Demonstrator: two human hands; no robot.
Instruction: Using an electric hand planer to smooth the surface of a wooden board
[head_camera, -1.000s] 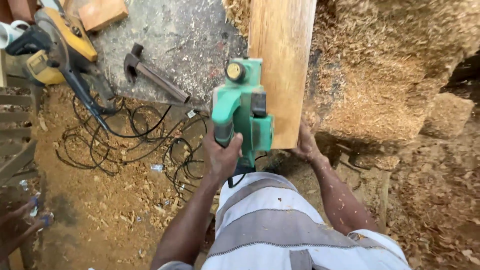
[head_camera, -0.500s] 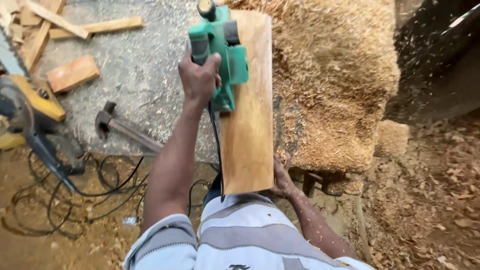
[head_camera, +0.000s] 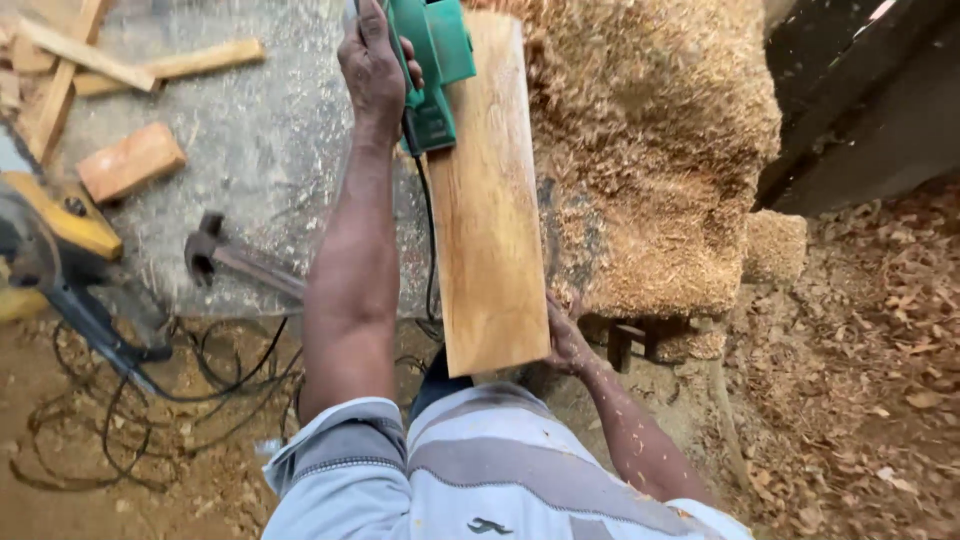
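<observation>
My left hand is stretched forward and grips the handle of a green electric planer. The planer rides on the far end of a long pale wooden plank, partly cut off by the top of the view. A black cord runs back from the planer along the plank's left edge. My right hand presses against the right side of the plank's near end. The plank lies lengthwise on a grey workbench.
A hammer and a wood block lie on the bench to the left, with offcuts behind them. A yellow power saw sits at the left edge above tangled black cables. A big pile of shavings rises to the right.
My left hand has pushed the planer from the plank's near end to its far end. My right hand has stayed at the near end. Shavings fly off to the right.
</observation>
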